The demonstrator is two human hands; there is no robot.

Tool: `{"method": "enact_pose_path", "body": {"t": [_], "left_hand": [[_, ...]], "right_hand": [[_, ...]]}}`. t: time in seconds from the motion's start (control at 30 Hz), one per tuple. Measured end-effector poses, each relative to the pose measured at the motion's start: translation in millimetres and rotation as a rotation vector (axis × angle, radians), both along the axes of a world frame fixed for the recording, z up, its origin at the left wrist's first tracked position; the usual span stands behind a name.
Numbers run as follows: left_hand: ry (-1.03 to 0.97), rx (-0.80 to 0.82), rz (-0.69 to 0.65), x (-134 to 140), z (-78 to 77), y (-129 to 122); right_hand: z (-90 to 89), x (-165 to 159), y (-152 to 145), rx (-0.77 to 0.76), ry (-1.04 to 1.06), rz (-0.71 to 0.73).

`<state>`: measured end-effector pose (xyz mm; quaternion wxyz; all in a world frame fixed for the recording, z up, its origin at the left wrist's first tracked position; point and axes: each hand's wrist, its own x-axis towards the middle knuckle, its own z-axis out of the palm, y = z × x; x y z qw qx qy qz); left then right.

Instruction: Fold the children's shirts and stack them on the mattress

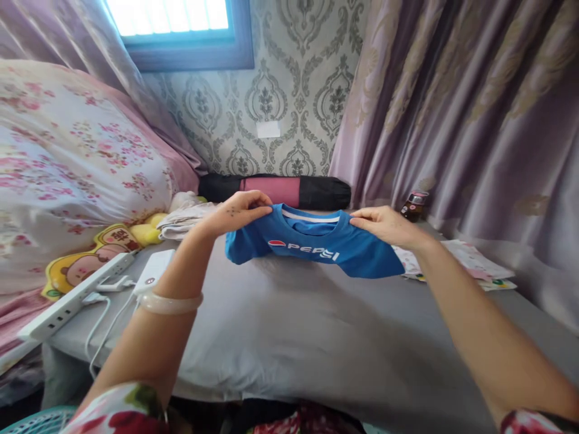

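A blue T-shirt [307,241] with a printed "PEPSI" across its chest hangs stretched between my hands, above the grey-covered surface [271,337]. My left hand [239,211] pinches it at the shoulder on the left of the collar. At the other shoulder, my right hand [384,224] has thumb and fingers closed on the cloth. The white-lined neck opening faces up between them. Both short sleeves droop outward, and the shirt's lower part is mostly out of sight.
A power strip [76,295] with plugged-in cords lies at the left edge, by a white box [154,268]. Folded clothes [187,218] sit behind my left hand; more folded cloth [470,259] lies right. A black-and-pink roll bag [275,191] and a bottle [414,206] stand at the back.
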<state>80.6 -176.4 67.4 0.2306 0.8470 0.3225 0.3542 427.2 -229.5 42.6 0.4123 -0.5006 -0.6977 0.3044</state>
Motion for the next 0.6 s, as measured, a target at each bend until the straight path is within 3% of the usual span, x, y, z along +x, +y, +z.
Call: {"method": "enact_pose_path", "body": {"t": [0.1, 0.23, 0.47, 0.6], "left_hand": [[0.05, -0.053, -0.043, -9.6, 32.7, -10.5], [-0.185, 0.088, 0.179, -7.2, 57.6, -9.7], [-0.448, 0.131, 0.27, 22.6, 61.6, 15.6], [-0.459, 0.123, 0.278, 32.0, 67.1, 22.3]], "right_hand": [[40.0, 6.5, -16.5, -0.015, -0.004, -0.033], [75.3, 9.0, -20.6, 0.178, 0.058, -0.056], [91.6, 3.6, 8.3, 0.507, -0.121, -0.119], [95.6, 6.6, 17.8, 0.555, -0.197, -0.181]]}}
